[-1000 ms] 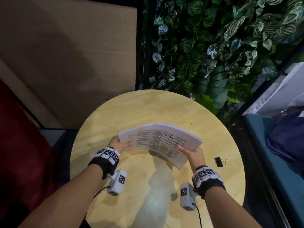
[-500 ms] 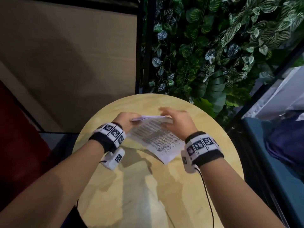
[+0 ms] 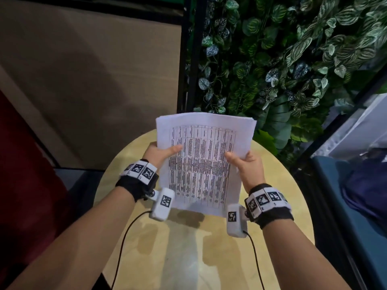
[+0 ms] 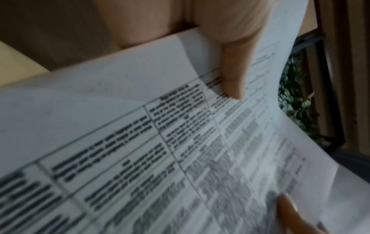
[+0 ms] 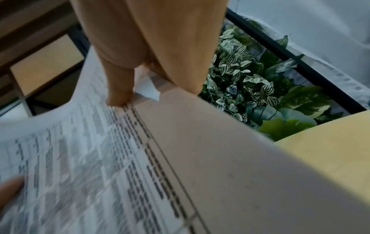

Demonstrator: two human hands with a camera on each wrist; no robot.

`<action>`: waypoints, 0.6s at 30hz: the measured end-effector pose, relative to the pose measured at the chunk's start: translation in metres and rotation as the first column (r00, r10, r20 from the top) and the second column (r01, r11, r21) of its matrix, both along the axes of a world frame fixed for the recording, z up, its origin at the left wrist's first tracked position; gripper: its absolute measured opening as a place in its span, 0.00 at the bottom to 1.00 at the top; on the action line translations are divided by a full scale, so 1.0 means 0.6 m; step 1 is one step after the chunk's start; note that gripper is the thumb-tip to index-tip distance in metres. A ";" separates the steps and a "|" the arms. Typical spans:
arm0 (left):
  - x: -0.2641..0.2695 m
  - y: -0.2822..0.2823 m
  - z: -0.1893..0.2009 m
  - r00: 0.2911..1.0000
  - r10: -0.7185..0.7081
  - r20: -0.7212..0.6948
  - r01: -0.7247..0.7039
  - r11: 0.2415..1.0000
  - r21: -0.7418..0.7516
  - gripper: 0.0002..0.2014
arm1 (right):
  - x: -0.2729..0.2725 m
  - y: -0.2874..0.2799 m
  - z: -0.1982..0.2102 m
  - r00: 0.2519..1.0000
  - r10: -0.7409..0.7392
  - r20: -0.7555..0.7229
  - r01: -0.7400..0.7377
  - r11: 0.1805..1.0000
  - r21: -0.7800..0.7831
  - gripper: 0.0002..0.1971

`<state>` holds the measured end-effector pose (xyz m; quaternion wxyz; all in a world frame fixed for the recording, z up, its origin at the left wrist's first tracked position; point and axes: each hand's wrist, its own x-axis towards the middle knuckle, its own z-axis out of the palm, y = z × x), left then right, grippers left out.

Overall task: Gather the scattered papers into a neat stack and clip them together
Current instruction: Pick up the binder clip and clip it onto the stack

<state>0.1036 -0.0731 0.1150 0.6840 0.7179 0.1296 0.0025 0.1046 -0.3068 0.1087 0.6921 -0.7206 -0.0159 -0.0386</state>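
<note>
A stack of white papers [image 3: 204, 162] printed with a table stands upright above the round wooden table [image 3: 278, 185], long side vertical. My left hand [image 3: 162, 154] grips its left edge, thumb on the printed face. At the right edge my right hand [image 3: 246, 164] holds it the same way. The left wrist view shows my left thumb [image 4: 233, 76] pressed on the papers [image 4: 140, 142]. In the right wrist view my right thumb [image 5: 120, 88] lies on the papers [image 5: 140, 166]. The sheets' top edges are slightly uneven. No clip is visible.
A wall of green leaves [image 3: 282, 59] stands behind the table. A brown panel [image 3: 83, 70] is at the back left. A blue seat [image 3: 345, 195] with a dark cloth is on the right. Bare tabletop [image 3: 188, 248] lies below the papers.
The stack went from lying curved and sideways near the tabletop to standing upright in both hands. The black clip seen at the table's right is out of view now.
</note>
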 end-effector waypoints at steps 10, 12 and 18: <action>-0.059 -0.043 -0.094 0.976 -0.105 -0.191 0.132 0.982 0.136 0.10 | -0.058 -0.006 -0.137 0.975 -0.120 -0.189 0.132 0.990 0.053 0.10; -0.058 -0.042 -0.106 0.975 -0.083 -0.208 0.108 0.988 0.112 0.04 | -0.060 -0.010 -0.144 0.974 -0.103 -0.201 0.116 0.992 0.051 0.12; -0.041 -0.038 -0.105 0.979 -0.044 -0.199 0.073 0.987 0.140 0.20 | -0.055 -0.017 -0.149 0.973 -0.092 -0.211 0.097 0.995 0.015 0.10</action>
